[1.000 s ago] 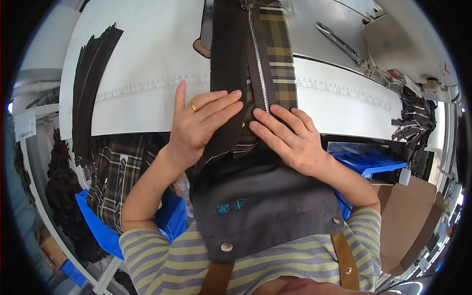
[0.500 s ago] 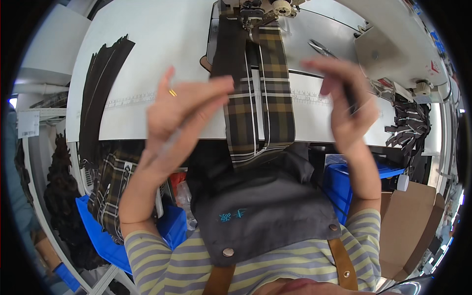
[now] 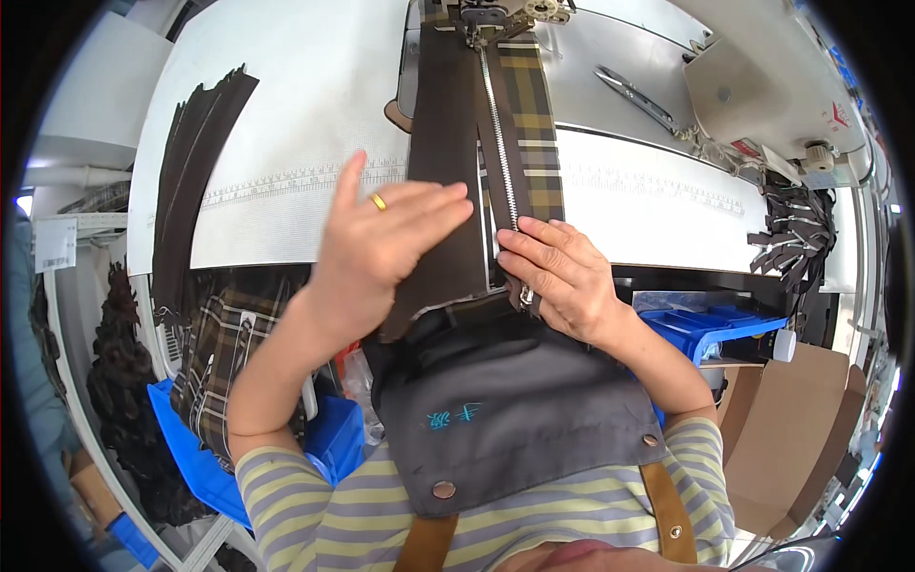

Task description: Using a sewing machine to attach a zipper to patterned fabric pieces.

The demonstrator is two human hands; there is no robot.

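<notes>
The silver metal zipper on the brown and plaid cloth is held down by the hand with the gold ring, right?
Not quite. In the head view the right hand, which shows no ring, presses the silver metal zipper on the brown and plaid cloth. The gold ring is on the left hand, over the brown part.

On the white table point(image 3: 286, 114), the fabric strip point(image 3: 440, 162) is plain dark brown. Just right of it a silver zipper point(image 3: 498, 143) runs along a plaid panel point(image 3: 534, 124) of olive, brown and yellow checks. At the table's left edge lie dark brown strips point(image 3: 195, 162). Below the table, bins point(image 3: 710, 324) are bright blue, the apron point(image 3: 515, 419) is charcoal grey with tan straps, and the shirt point(image 3: 315, 505) has yellow-green and grey stripes. The left hand point(image 3: 386, 243) wears a gold ring point(image 3: 378, 201).
</notes>
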